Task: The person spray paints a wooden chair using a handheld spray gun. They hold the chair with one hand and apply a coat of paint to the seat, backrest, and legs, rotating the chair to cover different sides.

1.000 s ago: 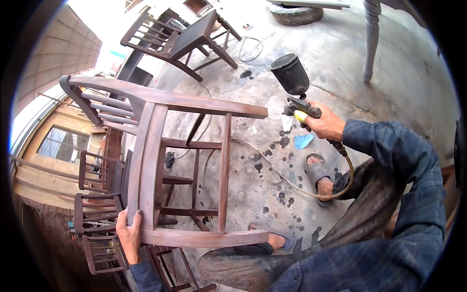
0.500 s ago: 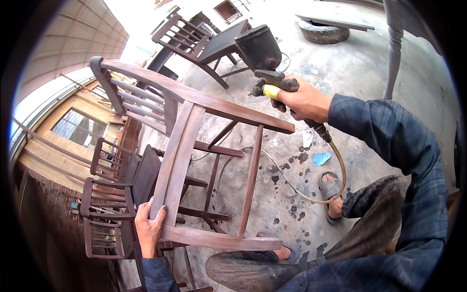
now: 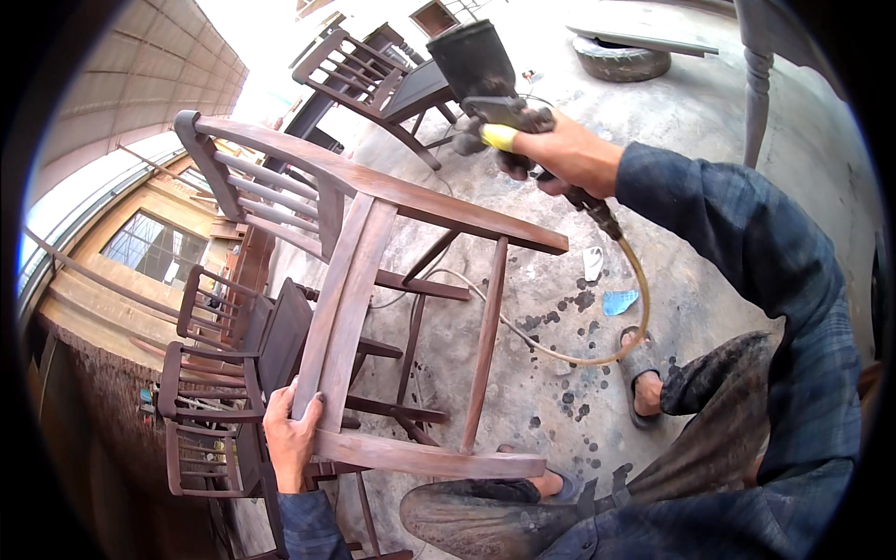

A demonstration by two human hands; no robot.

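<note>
A reddish-brown wooden chair (image 3: 341, 317) is tipped on its side in front of me, its slatted back toward the far left and its legs pointing right. My left hand (image 3: 291, 431) grips the near edge of its seat, thumb on top and fingers wrapped beneath. Raised above the chair's upper leg, my right hand (image 3: 569, 154) is closed around a spray gun (image 3: 504, 112) with a dark cup (image 3: 472, 61) on top. Yellow wrapping covers one finger. A pale hose (image 3: 642, 280) hangs from the gun's handle and curves down to the floor.
Several dark chairs (image 3: 215, 392) stand at the left, and another dark chair (image 3: 373, 89) is farther back. A tyre (image 3: 621, 62) lies beneath a board at the far right. Dark spots, a blue scrap (image 3: 619, 301) and a white scrap (image 3: 593, 263) mark the concrete floor near my sandalled feet.
My right hand has moved the spray gun left and slightly upward, and the hose has swung with it. My left hand keeps its grip on the chair, which has barely shifted.
</note>
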